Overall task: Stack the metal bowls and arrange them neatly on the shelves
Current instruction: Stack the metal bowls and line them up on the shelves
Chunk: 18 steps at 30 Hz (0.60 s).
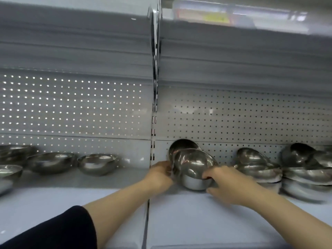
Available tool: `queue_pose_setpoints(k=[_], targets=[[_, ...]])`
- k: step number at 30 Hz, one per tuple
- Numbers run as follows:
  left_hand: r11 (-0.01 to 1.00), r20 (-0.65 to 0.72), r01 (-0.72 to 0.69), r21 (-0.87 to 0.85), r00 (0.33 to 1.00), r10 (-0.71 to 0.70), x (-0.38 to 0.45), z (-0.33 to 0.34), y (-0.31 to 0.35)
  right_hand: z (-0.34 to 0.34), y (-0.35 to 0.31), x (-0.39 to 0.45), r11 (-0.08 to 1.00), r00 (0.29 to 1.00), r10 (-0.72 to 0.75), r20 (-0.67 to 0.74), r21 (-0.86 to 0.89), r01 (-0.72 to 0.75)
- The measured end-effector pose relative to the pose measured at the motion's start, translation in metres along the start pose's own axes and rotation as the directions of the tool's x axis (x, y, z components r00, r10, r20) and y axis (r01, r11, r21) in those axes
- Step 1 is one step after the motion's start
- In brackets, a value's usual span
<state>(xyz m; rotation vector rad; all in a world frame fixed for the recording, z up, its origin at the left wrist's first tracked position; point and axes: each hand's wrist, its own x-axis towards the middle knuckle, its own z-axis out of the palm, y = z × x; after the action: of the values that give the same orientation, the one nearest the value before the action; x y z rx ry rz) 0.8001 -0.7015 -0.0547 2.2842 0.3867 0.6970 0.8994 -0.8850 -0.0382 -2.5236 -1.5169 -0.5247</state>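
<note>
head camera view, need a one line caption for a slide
Both hands, left hand and right hand, hold tilted metal bowls on a white shelf, with more bowls stacked alongside.

The light was even, cool and fairly bright, with soft shadows under the upper shelf [75, 42]. Motion blur smeared the whole frame (worst along the top and at the right hand [231, 186]). Glare spots shone on the metal bowls [98, 163], and the wide lens bowed the shelf edges.
</note>
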Motion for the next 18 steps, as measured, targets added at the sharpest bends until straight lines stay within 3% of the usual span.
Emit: queue_pose_setpoints(k=[7, 18], targets=[[0.992, -0.032, -0.019, -0.126, 0.999, 0.015, 0.001, 0.011, -0.006, 0.013, 0.006, 0.005, 1.0, 0.997, -0.003, -0.076, 0.017, 0.004], [0.991, -0.182, 0.044, -0.124, 0.981, -0.067, -0.022, -0.023, 0.009, -0.017, -0.037, 0.007, 0.999, 0.992, -0.048, -0.12, 0.001, 0.048]])
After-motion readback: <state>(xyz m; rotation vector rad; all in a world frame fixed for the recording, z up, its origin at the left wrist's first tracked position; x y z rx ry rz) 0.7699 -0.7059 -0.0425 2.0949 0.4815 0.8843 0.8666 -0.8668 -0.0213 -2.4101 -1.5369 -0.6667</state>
